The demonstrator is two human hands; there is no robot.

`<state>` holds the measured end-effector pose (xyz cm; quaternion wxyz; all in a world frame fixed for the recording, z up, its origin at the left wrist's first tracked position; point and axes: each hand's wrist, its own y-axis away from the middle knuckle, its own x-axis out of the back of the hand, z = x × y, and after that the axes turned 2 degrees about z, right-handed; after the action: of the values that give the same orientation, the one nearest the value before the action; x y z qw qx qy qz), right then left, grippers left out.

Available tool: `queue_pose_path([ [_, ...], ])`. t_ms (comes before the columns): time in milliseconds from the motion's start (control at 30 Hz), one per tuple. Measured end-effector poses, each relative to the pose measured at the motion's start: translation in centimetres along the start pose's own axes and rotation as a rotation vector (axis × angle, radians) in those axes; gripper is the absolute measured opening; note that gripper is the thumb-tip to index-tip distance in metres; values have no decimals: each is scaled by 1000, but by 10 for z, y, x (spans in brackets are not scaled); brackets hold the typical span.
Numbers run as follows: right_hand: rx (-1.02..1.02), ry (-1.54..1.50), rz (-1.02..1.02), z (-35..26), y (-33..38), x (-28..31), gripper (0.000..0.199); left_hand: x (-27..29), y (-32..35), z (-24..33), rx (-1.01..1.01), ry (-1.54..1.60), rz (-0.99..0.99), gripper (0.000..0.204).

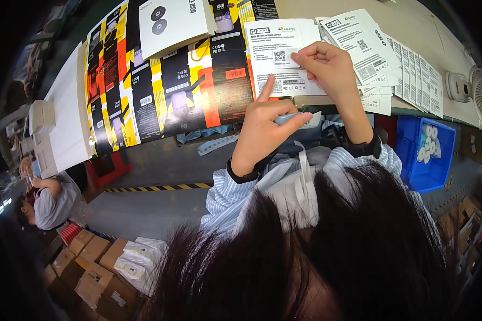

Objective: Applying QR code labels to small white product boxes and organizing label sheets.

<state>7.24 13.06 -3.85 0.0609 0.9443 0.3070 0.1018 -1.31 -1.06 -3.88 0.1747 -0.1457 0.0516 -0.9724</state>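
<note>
My right hand (326, 67) pinches the edge of a small white label (287, 58) with a square code on it. The label is over a white printed sheet or flat packet (257, 40); whether it is stuck down, I cannot tell. My left hand (265, 128) rests at the packet's lower edge, index finger stretched onto its print. Its thumb and curled fingers hold a pale blue strip (289, 119) with a whitish end, partly hidden by the hand. Beside my right hand, similar white printed packets (359, 45) lie fanned out to the right.
Glossy printed card sheets (171, 101) in black, yellow and orange cover the table's left, with a white box (174, 27) on top. A small fan (479, 96) stands far right. Below it, a blue bin (423, 179) holds white rolls. Cartons (99, 283) and another person (56, 200) are at left.
</note>
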Motion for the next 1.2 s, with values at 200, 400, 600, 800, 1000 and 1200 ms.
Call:
queue_pose_path([
  [200, -6, 23, -11, -1, -3, 3, 15, 3, -1, 2, 19, -13, -23, 24],
  [400, -10, 39, -5, -2, -3, 2, 15, 3, -1, 3, -3, -11, -20, 23],
  [600, -19, 46, -8, 1, -4, 3, 15, 2, 0, 1, -3, -9, -12, 23],
  [800, -19, 52, -12, 1, -4, 4, 15, 3, 0, 3, 5, -3, -25, 23],
  [1000, -5, 72, -14, -1, -2, 2, 15, 2, 0, 2, -5, 5, -12, 24],
  [1200, 59, 167, 16, -1, 0, -3, 16, 2, -1, 1, -4, -8, -15, 24],
])
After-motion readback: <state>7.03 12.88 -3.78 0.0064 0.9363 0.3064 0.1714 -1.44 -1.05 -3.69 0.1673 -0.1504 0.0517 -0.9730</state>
